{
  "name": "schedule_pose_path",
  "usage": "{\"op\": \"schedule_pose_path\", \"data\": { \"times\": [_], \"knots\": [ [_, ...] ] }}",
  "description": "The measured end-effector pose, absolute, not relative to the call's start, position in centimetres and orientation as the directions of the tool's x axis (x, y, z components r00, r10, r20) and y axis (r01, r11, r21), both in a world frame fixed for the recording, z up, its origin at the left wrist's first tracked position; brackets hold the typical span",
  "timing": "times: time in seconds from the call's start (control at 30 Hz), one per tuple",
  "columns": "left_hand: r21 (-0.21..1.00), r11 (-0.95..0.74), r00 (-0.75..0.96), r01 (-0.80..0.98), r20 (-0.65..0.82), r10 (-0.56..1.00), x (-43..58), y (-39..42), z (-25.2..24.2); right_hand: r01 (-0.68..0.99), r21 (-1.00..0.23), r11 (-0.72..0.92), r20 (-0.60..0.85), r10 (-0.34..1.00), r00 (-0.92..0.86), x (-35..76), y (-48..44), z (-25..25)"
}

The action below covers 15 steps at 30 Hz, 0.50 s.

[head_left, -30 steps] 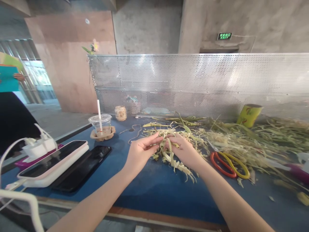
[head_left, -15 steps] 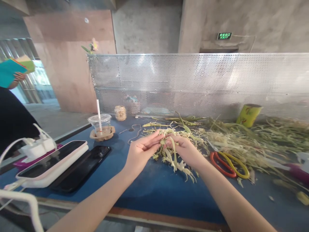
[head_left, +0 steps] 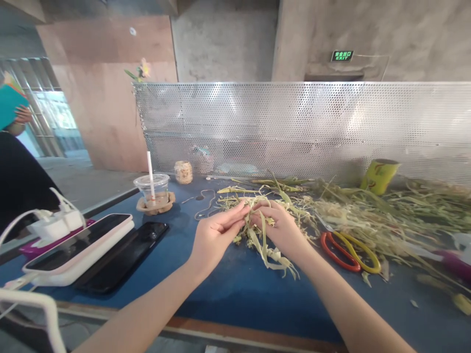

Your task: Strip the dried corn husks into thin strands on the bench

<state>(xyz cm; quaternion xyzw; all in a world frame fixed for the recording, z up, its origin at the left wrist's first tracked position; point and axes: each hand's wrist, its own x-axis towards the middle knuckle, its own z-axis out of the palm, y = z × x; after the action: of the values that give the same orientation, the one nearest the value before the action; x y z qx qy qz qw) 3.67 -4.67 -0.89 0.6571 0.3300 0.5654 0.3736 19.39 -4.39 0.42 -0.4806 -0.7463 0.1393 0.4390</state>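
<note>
My left hand (head_left: 215, 235) and my right hand (head_left: 278, 226) meet over the blue table (head_left: 228, 289), fingertips pinched together on a small bunch of dried pale-green leaf strips (head_left: 265, 245). Loose ends of the strips hang down from my right hand and trail onto the table. The bunch lies at the near edge of a wide heap of dried stalks and leaves (head_left: 368, 211) that spreads to the right.
Scissors with orange and yellow handles (head_left: 349, 247) lie right of my right hand. A yellow cup (head_left: 379, 174) stands by the perforated metal screen (head_left: 301, 127). At left are a plastic cup with a straw (head_left: 152, 189), two phones (head_left: 99, 245), a charger (head_left: 55, 223), and a person in black (head_left: 18, 181).
My hands have stayed pinched on the leaf strips, shifting them slightly; the hanging strips have dropped lower. The person at left has moved the teal book.
</note>
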Motion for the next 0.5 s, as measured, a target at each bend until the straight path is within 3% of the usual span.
{"op": "schedule_pose_path", "data": {
  "times": [0.1, 0.27, 0.4, 0.5],
  "knots": [
    [0.857, -0.513, 0.138, 0.042, 0.504, 0.853, 3.69, -4.73, -0.91, 0.647, -0.590, 0.483, 0.549, 0.828, -0.117, 19.21, -4.67, 0.57],
    [0.855, -0.516, 0.140, 0.051, 0.505, 0.851, 3.60, -4.69, -0.87, 0.674, -0.538, 0.506, 0.521, 0.828, -0.206, 19.18, -4.83, 0.55],
    [0.896, -0.440, 0.119, -0.055, 0.443, 0.888, 3.59, -4.28, -1.02, 0.762, -0.438, 0.477, 0.579, 0.798, -0.167, 19.03, -4.77, 0.28],
    [0.907, -0.372, 0.082, -0.197, 0.393, 0.916, 3.58, -3.81, -1.11, 0.658, -0.537, 0.527, 0.638, 0.765, -0.092, 18.77, -4.55, -0.26]
  ]
}}
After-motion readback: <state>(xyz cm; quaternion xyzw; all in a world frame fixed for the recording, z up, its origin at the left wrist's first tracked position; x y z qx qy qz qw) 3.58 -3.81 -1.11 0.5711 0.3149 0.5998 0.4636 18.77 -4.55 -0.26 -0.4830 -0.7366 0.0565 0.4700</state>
